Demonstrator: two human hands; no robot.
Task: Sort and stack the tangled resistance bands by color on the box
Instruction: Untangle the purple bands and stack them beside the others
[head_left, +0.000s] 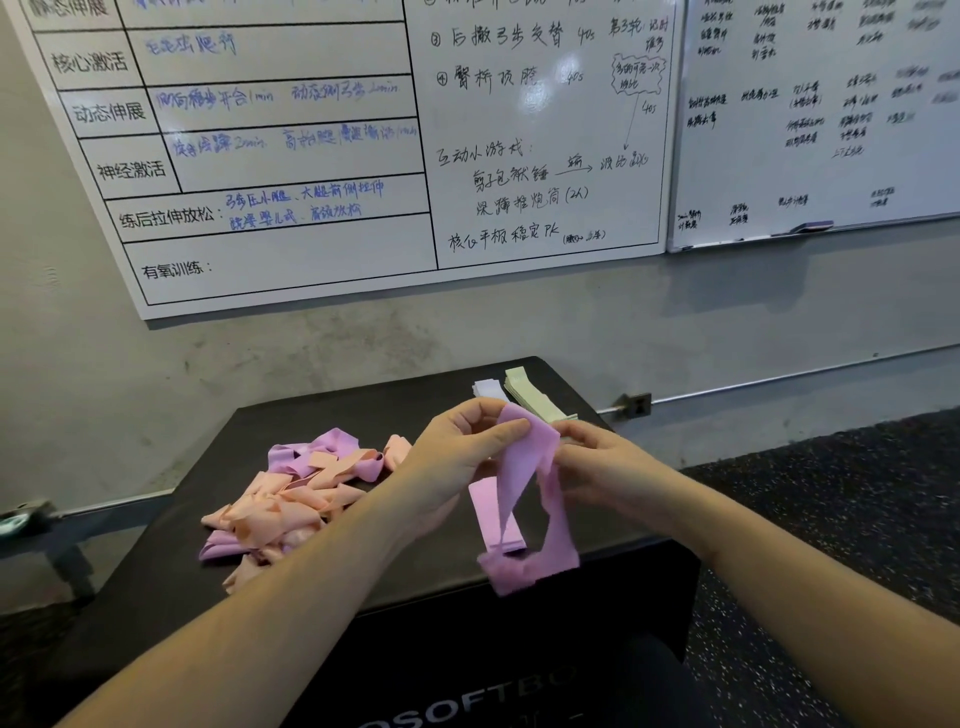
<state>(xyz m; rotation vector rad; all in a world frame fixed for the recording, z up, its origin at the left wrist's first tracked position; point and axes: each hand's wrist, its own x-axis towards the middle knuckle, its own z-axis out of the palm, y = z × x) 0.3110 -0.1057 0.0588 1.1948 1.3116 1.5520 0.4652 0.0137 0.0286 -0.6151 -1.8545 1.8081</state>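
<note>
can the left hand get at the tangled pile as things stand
Probably not yet: the left hand pinches the pink band together with the right hand. The pile lies uncovered just beside the left forearm, so once the hand lets go the way looks free.

Matt rubbery bands (291, 499) lie on smooth, matt box (415, 405).

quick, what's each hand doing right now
Left hand: pinching the top of the pink band.
Right hand: gripping the same pink band from the other side.

Wall: grey concrete (311, 374) | hung: two handwritten whiteboards (332, 156) | floor: dark speckled rubber (831, 519) | lit evenly
</note>
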